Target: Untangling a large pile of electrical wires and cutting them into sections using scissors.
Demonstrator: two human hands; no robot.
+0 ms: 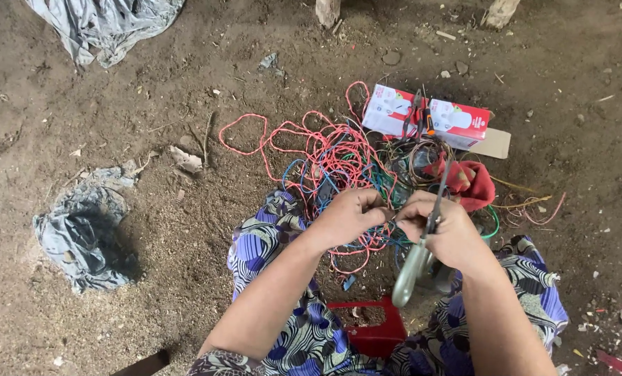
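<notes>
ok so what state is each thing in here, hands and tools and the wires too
left hand: closed, pinching a wire
right hand: closed around the scissors
scissors: held, blades shut, pointing away
wires: tangled in a loose pile on the dirt
cartons: lying flat, one flap open
screwdriver: lying on the cartons
red cloth: crumpled
grey plastic bag: crumpled, mouth open

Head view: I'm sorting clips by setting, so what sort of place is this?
Probably an informal work spot on bare ground, outdoors or in a dirt-floored shelter. The dirt floor is littered with scraps, a crumpled plastic sheet lies on it, and a tangle of coloured wires sits directly on the soil.
</notes>
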